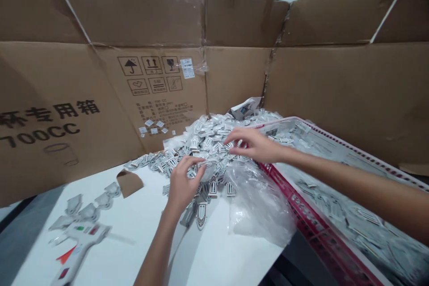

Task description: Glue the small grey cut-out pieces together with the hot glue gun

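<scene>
My left hand [182, 182] reaches over the near side of a heap of small arched, window-shaped pieces [181, 154], white with dark outlines. Its thumb and fingers curl around the edge of a small clear plastic bag [210, 169]; the exact grip is partly hidden. Just above the heap, to the right, my right hand [256, 144] has its thumb and bent fingers apart, and I see nothing between them. Several loose arched pieces lie below the hands, one of them [201, 215] nearest to me. A larger crumpled clear bag [258, 208] lies under my right forearm.
A red-rimmed crate [298, 203] with many bagged pieces stands at the right. On the left of the white table [134, 241] lie a white glue gun [82, 243], several grey pieces [89, 212] and a cardboard scrap [130, 183]. Tall cardboard walls [234, 71] enclose the back.
</scene>
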`<state>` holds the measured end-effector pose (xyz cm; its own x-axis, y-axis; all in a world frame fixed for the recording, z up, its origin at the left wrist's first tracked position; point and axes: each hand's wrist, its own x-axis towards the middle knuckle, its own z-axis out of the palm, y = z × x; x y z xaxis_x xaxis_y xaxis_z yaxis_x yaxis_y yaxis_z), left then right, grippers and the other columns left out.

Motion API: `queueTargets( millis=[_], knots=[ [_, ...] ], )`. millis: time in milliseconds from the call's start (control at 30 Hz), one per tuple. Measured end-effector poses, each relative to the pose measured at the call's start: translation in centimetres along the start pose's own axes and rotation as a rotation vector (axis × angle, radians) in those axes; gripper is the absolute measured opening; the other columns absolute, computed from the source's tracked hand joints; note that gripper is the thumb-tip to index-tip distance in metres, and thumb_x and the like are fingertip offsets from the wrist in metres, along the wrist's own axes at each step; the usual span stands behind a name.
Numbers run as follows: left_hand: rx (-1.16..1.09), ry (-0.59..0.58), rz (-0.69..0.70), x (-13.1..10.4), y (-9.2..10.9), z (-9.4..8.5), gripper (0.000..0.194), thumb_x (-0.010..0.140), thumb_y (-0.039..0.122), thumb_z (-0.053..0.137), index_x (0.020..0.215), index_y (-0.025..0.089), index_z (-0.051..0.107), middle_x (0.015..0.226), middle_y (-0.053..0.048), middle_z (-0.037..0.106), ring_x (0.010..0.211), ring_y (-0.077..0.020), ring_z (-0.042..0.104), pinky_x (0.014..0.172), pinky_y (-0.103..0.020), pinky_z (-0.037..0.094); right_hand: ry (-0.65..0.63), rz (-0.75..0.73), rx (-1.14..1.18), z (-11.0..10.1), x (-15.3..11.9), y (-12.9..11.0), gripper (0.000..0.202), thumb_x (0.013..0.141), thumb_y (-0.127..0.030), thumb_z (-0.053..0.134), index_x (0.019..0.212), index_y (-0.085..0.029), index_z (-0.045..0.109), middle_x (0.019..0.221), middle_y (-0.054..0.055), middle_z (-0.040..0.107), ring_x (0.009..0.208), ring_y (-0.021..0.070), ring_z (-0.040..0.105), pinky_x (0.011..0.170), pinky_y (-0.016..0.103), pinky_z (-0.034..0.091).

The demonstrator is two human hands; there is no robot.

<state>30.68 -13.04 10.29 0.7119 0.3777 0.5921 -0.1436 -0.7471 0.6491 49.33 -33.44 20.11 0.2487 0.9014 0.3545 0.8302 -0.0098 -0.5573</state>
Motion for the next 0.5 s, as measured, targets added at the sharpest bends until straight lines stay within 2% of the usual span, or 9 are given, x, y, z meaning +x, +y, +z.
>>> queueTargets(
  millis=[33, 100, 200, 367, 433, 500],
  knots=[
    [-0.038, -0.007, -0.001, 0.1, 0.6, -0.2, 0.014, 0.099, 0.035, 0.065, 0.103, 0.027, 0.076, 0.105, -0.004, 0.073, 0.099, -0.0223, 0.069, 0.087, -0.037, 0.059, -0.055, -0.074, -0.033, 1.8, 0.7, -0.6, 0.020, 0.099, -0.032, 0.072, 0.118, -0.026, 0.076, 0.124, 0.009, 0.073, 0.097, 0.0207, 0.069, 0.086, 0.036, 0.055],
    [-0.084, -0.028, -0.007, 0.2, 1.4, -0.4, 0.014, 0.100, 0.037, 0.064, 0.102, 0.027, 0.075, 0.105, -0.004, 0.071, 0.097, -0.0210, 0.068, 0.079, -0.032, 0.061, -0.081, -0.173, -0.100, 4.7, 1.7, -1.2, 0.018, 0.101, -0.027, 0.070, 0.118, -0.024, 0.075, 0.117, 0.009, 0.074, 0.097, 0.0208, 0.069, 0.086, 0.035, 0.053],
    [-0.094, -0.025, -0.012, 0.2, 1.3, -0.3, 0.014, 0.100, 0.036, 0.063, 0.098, 0.026, 0.072, 0.102, -0.004, 0.070, 0.096, -0.0206, 0.067, 0.076, -0.031, 0.062, -0.069, -0.203, -0.174, 7.0, 2.8, -0.9, 0.009, 0.102, -0.019, 0.067, 0.102, -0.021, 0.076, 0.098, 0.005, 0.077, 0.092, 0.0199, 0.070, 0.083, 0.032, 0.050],
    [-0.123, -0.035, -0.049, 0.2, 0.2, 0.4, 0.014, 0.099, 0.037, 0.063, 0.095, 0.026, 0.070, 0.102, -0.004, 0.070, 0.098, -0.0221, 0.069, 0.079, -0.034, 0.063, -0.097, -0.194, -0.269, 6.8, 3.3, 0.2, 0.006, 0.097, -0.015, 0.071, 0.096, -0.021, 0.074, 0.097, 0.005, 0.076, 0.088, 0.0190, 0.067, 0.076, 0.029, 0.045],
    [-0.117, -0.049, -0.067, 0.1, 0.0, 0.6, 0.016, 0.099, 0.039, 0.065, 0.108, 0.027, 0.070, 0.112, -0.005, 0.071, 0.107, -0.0233, 0.069, 0.089, -0.038, 0.063, -0.043, -0.164, -0.279, 6.4, 3.3, 0.6, 0.011, 0.098, -0.012, 0.067, 0.093, -0.020, 0.073, 0.096, 0.004, 0.075, 0.087, 0.0182, 0.066, 0.076, 0.029, 0.044],
    [-0.078, -0.064, -0.088, 0.0, -0.2, 0.6, 0.029, 0.097, 0.040, 0.068, 0.123, 0.028, 0.066, 0.124, -0.006, 0.069, 0.118, -0.0247, 0.066, 0.101, -0.042, 0.060, -0.036, -0.142, -0.248, 6.0, 3.3, 1.1, 0.014, 0.095, -0.009, 0.067, 0.090, -0.020, 0.073, 0.093, 0.003, 0.075, 0.085, 0.0172, 0.066, 0.077, 0.028, 0.044]
  ],
)
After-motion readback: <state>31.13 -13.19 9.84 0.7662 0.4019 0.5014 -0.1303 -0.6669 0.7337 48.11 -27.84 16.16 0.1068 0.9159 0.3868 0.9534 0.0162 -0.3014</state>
